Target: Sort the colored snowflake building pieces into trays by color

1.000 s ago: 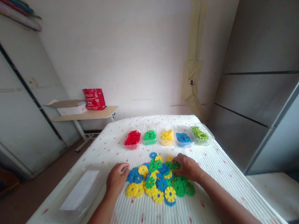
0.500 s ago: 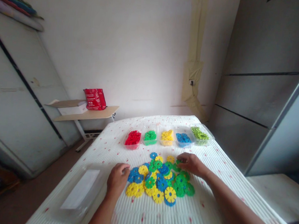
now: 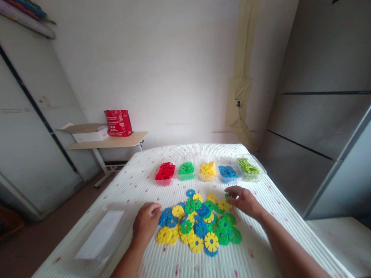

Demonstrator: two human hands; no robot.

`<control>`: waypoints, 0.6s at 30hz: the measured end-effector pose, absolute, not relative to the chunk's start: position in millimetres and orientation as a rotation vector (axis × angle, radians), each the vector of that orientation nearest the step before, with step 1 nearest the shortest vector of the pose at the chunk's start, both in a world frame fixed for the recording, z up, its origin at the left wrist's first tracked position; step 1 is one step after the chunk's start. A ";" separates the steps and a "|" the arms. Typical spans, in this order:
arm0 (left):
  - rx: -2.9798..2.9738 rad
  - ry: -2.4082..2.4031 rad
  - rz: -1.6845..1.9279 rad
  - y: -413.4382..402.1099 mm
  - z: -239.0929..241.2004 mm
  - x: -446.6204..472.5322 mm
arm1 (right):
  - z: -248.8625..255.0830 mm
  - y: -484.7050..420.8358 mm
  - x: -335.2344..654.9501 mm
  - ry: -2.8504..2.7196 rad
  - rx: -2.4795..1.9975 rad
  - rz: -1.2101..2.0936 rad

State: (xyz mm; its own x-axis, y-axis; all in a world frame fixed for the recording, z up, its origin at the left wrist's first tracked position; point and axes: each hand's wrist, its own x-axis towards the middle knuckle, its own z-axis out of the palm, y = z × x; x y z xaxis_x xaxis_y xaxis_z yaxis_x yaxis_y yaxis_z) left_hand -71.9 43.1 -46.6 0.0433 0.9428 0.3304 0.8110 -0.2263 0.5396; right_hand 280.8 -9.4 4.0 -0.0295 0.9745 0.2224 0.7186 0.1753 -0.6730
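Note:
A pile of flat flower-shaped plastic discs [image 3: 200,223] in blue, yellow and green lies on the white ribbed bedcover [image 3: 259,256]. My left hand [image 3: 146,223] rests curled at the pile's left edge, fingertips touching a blue disc. My right hand [image 3: 244,201] is lifted at the pile's far right corner, fingers pinched on a small green disc [image 3: 227,196]. Behind the pile stands a row of clear tubs: red [image 3: 165,172], green [image 3: 186,170], yellow [image 3: 207,169], blue [image 3: 228,172] and light green [image 3: 248,167].
A clear plastic lid or tray [image 3: 100,237] lies on the bed to the left. A small wooden table [image 3: 108,141] with a red bag [image 3: 118,122] stands by the wall. Grey cabinets [image 3: 329,107] flank the right side.
My right hand has risen off the pile and moved back and right toward the tubs, carrying a green disc. My left hand has stayed put.

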 end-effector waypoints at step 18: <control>2.127 1.793 0.971 44.1 -48.2 -72.9 | 9.8 -16.4 266.8 -2.107 -1.708 0.390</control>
State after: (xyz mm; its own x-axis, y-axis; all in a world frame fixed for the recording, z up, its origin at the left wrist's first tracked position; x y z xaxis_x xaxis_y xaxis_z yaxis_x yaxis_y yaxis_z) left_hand -72.9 44.1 -48.2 0.0512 0.9341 0.3534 0.8066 -0.2473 0.5369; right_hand 266.8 -16.4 9.8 -0.1740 0.9762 0.1299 0.8649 0.2145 -0.4538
